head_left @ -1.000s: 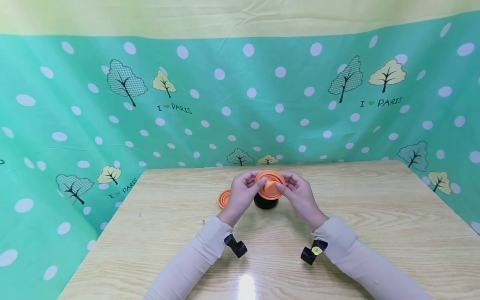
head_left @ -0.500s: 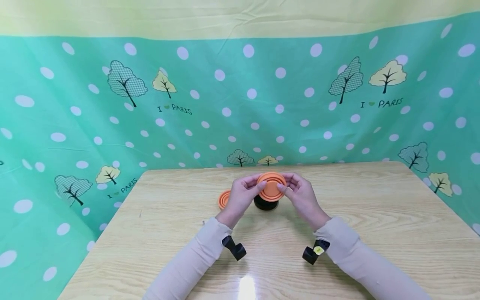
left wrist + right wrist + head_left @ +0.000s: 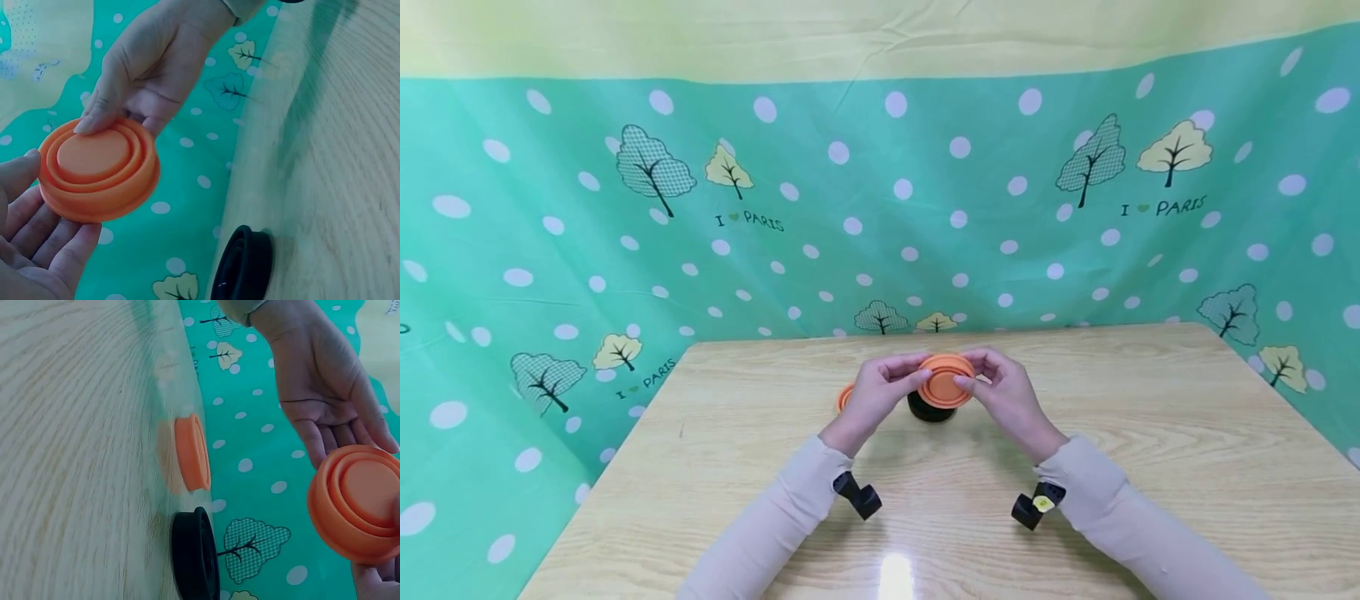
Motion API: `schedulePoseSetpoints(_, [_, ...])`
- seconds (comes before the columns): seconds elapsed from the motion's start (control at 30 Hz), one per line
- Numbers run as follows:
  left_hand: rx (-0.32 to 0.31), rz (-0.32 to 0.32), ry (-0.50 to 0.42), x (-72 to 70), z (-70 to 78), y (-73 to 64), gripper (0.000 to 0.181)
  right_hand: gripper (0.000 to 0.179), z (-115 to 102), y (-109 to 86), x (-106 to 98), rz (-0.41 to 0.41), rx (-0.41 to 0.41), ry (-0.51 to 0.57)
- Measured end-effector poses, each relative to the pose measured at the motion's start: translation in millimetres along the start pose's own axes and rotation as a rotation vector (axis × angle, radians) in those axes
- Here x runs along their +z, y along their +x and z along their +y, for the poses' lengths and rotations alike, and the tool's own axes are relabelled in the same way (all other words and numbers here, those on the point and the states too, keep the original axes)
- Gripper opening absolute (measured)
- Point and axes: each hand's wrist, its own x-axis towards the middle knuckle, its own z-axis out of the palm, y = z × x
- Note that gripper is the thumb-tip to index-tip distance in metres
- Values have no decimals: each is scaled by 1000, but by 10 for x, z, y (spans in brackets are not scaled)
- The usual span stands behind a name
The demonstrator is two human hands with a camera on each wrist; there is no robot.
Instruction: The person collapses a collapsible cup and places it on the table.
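Both hands hold up an orange collapsible cup [image 3: 945, 387], folded flat into a ringed disc with its round base facing the person. My left hand [image 3: 878, 390] grips its left edge, thumb at the rim and fingers behind and below. On the opposite side, my right hand [image 3: 1004, 397] pinches it, the thumb [image 3: 94, 122] lying over the rings. Just below the held cup, a black ringed disc of similar shape [image 3: 932, 410] sits on the table, partly covered in the head view. A second orange ringed disc [image 3: 192, 452] lies left of the black one, mostly hidden behind my left hand.
The wooden table [image 3: 760, 417] ends at a green curtain [image 3: 805, 192] with dots and trees behind it. Black camera mounts [image 3: 857, 495] are strapped at both wrists.
The held cup has dropped slightly and tipped, its face coming into fuller view. My left thumb has slid from the face to the rim, and the left forearm has shifted a little left.
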Motion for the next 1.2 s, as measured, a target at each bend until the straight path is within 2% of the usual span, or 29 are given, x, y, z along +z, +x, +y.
schedulePoseSetpoints(0.27, [-25, -29, 81, -35, 37, -22, 31, 29, 22, -4, -8, -46, -38, -13])
schedulePoseSetpoints(0.5, [22, -29, 106, -33, -12, -16, 29, 31, 14, -27, -50, -86, -49, -45])
schedulePoseSetpoints(0.67, [34, -23, 109, -27, -36, -28, 29, 36, -2, -22, -65, -83, 34, -48])
schedulePoseSetpoints(0.83, [76, -9, 124, -22, -60, -54, 30, 41, 3, 8, -83, -74, 134, -68])
schedulePoseSetpoints(1.03, [127, 21, 121, -25, -82, -67, 28, 48, 29, 44, -109, -130, 192, -69])
schedulePoseSetpoints(1.2, [171, 25, 97, -14, -84, -58, 29, 53, 20, 72, -119, -182, 261, 15])
